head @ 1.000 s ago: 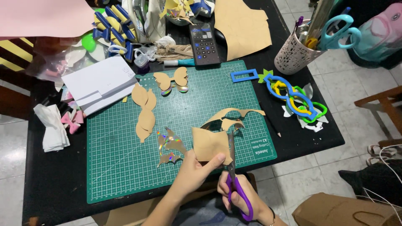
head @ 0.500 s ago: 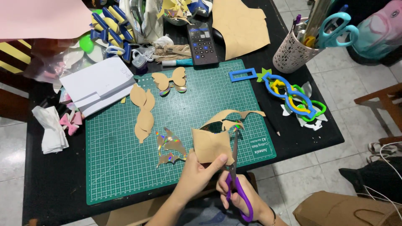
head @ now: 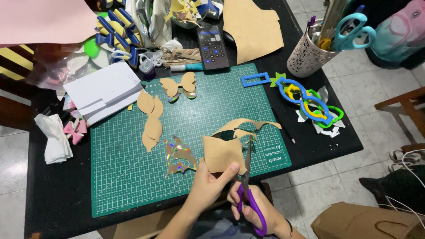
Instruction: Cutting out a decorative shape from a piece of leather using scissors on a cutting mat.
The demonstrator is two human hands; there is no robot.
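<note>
My left hand (head: 207, 186) pinches a tan sheet piece (head: 222, 152) over the front edge of the green cutting mat (head: 133, 177). My right hand (head: 256, 210) grips purple-handled scissors (head: 246, 183), whose blades run up the right edge of the tan piece. A curling tan offcut (head: 243, 125) hangs off the piece behind the blades. A shiny holographic cutout (head: 178, 156) lies just left of my left hand. Tan leaf shapes (head: 150, 118) and a tan bow shape (head: 178, 85) lie further back on the mat.
White paper sheets (head: 104, 90), a dark calculator (head: 213, 46), a large tan sheet (head: 253, 27), a cup of tools with teal scissors (head: 312, 53) and coloured plastic templates (head: 305, 99) surround the mat on the black table (head: 48, 199). A brown bag (head: 363, 221) sits on the tiled floor.
The scissors have advanced slightly up the tan piece's right edge, and my left hand has turned the piece a little. Everything else stays put.
</note>
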